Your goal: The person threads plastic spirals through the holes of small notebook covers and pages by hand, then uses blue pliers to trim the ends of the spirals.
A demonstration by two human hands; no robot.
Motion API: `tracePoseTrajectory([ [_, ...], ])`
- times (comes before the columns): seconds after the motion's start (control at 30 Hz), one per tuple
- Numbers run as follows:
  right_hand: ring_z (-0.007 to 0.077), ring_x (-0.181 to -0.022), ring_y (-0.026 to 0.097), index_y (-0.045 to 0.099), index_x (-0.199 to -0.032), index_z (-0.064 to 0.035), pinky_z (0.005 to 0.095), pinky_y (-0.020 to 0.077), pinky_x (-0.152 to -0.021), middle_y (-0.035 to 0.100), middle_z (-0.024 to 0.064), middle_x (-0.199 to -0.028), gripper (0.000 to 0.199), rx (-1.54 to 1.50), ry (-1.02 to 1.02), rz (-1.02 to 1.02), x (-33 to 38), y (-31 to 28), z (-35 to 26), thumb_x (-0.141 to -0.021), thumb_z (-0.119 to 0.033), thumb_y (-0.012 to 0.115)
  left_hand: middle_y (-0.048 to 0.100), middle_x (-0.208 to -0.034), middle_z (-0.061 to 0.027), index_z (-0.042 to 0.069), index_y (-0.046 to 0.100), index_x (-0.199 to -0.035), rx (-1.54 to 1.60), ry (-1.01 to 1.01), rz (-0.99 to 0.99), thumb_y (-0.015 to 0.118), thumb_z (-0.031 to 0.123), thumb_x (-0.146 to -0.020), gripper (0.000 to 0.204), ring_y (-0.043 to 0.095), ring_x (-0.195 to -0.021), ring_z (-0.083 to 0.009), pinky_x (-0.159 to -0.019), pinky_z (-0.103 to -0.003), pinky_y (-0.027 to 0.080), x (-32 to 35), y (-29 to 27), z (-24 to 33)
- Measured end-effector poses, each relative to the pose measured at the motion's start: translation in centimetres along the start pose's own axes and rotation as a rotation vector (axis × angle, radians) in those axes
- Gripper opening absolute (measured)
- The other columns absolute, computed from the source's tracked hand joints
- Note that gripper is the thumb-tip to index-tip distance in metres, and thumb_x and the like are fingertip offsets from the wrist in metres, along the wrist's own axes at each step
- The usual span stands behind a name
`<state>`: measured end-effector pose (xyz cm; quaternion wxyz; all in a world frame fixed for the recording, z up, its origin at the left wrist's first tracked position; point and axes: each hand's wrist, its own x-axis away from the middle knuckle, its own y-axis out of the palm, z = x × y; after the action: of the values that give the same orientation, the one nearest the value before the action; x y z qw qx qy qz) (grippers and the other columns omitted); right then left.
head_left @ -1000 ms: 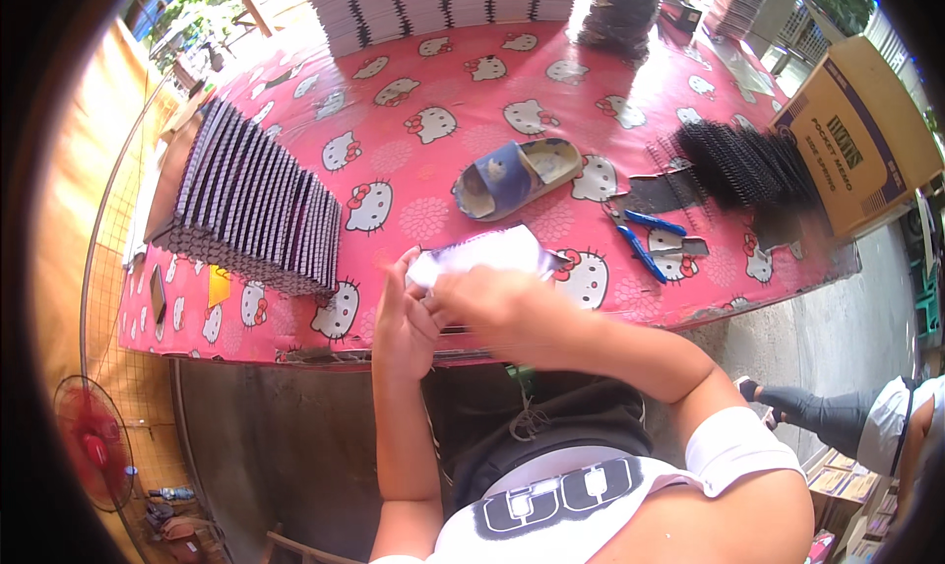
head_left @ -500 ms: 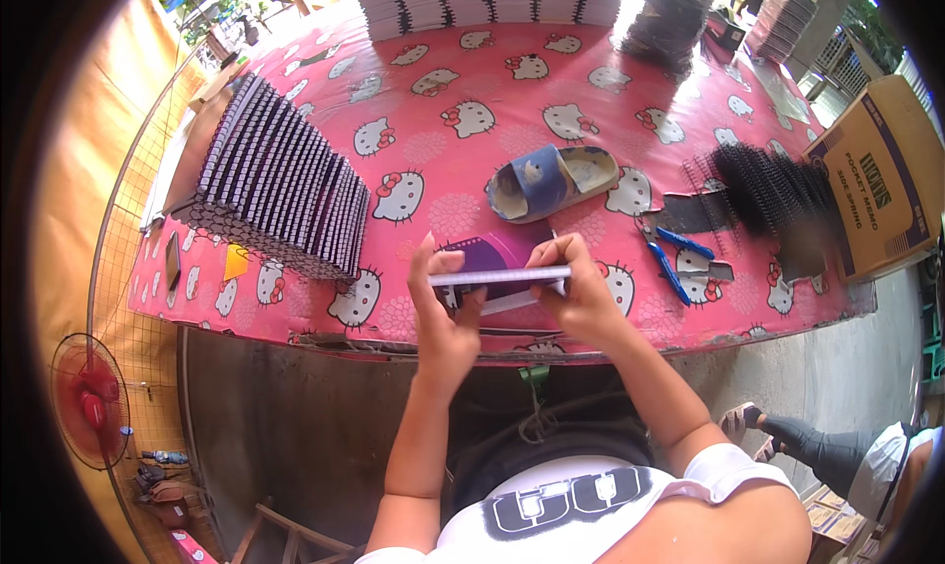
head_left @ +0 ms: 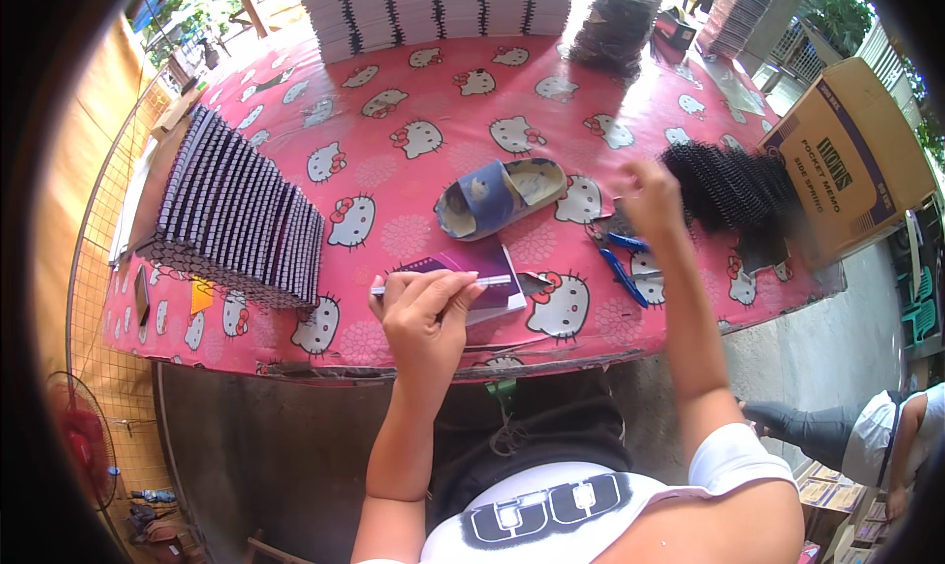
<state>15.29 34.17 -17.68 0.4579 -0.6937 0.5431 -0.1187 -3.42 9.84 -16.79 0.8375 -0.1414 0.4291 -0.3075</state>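
Head cam: L hand, just below ctr of frame, fingers pinched on white-edged pad, which overlaps purple booklet in view. R hand, right of ctr, blurred, fingers curled; can't tell if holding anything. Nr it: black coils, upper right, & blue-handled pliers, lower.

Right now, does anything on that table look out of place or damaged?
Yes: a blue sandal lies beyond the purple pad by the left hand, odd footwear among stacked notebooks and pliers. The pink tablecloth also looks torn near its front edge.
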Motion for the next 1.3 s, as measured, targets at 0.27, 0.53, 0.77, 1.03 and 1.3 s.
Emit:
tracePoseTrajectory([
  [0.27, 0.0292, -0.084, 0.065, 0.069, -0.102, -0.0032, 0.0365, 0.0520, -0.073, 0.066, 0.0141, -0.094, 0.024, -0.206, -0.491, -0.112, 4.9, -0.3, -3.9, -0.079, 0.004, 0.063, 0.069, -0.080, -0.0020, 0.006, 0.073, -0.086, -0.050, 0.043, 0.055, 0.078, 0.009, -0.073, 0.014, 0.056, -0.077, -0.0172, -0.076, -0.031, 0.040, 0.6, 0.1, -0.1],
  [0.53, 0.0190, -0.077, 0.065, 0.071, -0.097, -0.0044, 0.0306, 0.0526, -0.065, 0.065, 0.0081, -0.086, 0.022, -0.591, -0.377, -0.211, 8.0, 0.2, -9.0, -0.076, 0.004, 0.072, 0.069, -0.081, -0.0015, 0.007, 0.074, -0.087, -0.022, 0.052, 0.057, 0.078, 0.009, -0.073, 0.016, 0.056, -0.078, -0.0173, -0.078, -0.032, 0.039, 1.0, 0.2, 0.0],
  [0.77, 0.0192, -0.074, 0.064, 0.068, -0.096, -0.0030, 0.0322, 0.0503, -0.063, 0.063, 0.0103, -0.083, 0.013, -0.596, -0.338, -0.620, 6.5, -0.8, -9.2, -0.083, -0.003, 0.067, 0.069, -0.082, -0.0009, 0.008, 0.074, -0.089, -0.010, 0.030, 0.085, 0.079, 0.011, -0.073, 0.017, 0.055, -0.079, -0.0168, -0.077, -0.031, 0.040, 1.2, 0.5, 0.1],
  [1.03, 0.0273, -0.077, 0.062, 0.060, -0.097, -0.0074, 0.0392, 0.0482, -0.060, 0.059, 0.0079, -0.084, 0.013, -0.354, -0.545, -0.290, 8.6, 0.7, -10.4, -0.088, -0.015, 0.065, 0.068, -0.087, -0.0028, 0.008, 0.073, -0.093, -0.066, 0.010, 0.033, 0.081, 0.013, -0.070, 0.025, 0.057, -0.085, -0.0196, -0.077, -0.032, 0.041, 1.3, -0.1, -0.2],
  [1.3, 0.0301, -0.077, 0.061, 0.058, -0.093, -0.0075, 0.0404, 0.0465, -0.055, 0.056, 0.0076, -0.086, 0.015, -0.295, -0.520, -0.197, 8.7, 1.1, -12.3, -0.084, -0.016, 0.067, 0.067, -0.087, -0.0030, 0.009, 0.073, -0.091, -0.061, -0.006, 0.001, 0.081, 0.010, -0.067, 0.026, 0.058, -0.086, -0.0205, -0.078, -0.033, 0.041, 1.1, -0.4, -0.3],
])
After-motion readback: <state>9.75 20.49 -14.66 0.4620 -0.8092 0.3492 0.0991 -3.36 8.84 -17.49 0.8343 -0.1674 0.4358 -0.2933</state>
